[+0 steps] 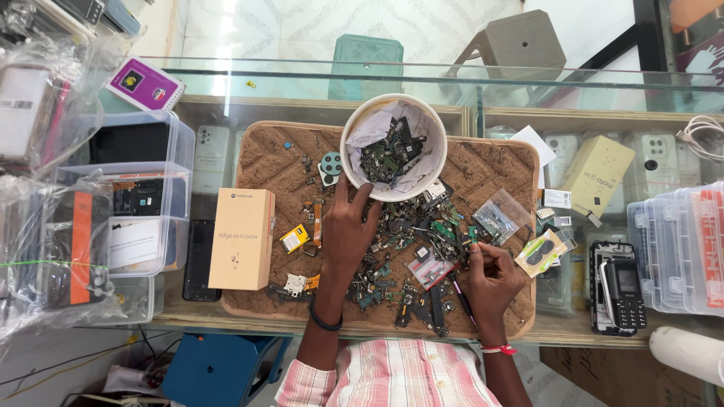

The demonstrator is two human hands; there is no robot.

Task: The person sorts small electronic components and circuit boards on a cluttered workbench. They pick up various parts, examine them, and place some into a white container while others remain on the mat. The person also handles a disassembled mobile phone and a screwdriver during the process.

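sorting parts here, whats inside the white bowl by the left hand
The white bowl is lined with crumpled white paper and holds a heap of small dark circuit parts. The paper and heap hide the bowl's bottom. The left hand touches its near rim.

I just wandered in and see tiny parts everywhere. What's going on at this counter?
A person is sorting small phone circuit parts heaped on a brown mat. The left hand reaches to the rim of a white bowl lined with paper and holding more parts. The right hand pinches something small beside the heap.

Bowl [393, 147] behind parts pile [411, 252], box [241, 238] left
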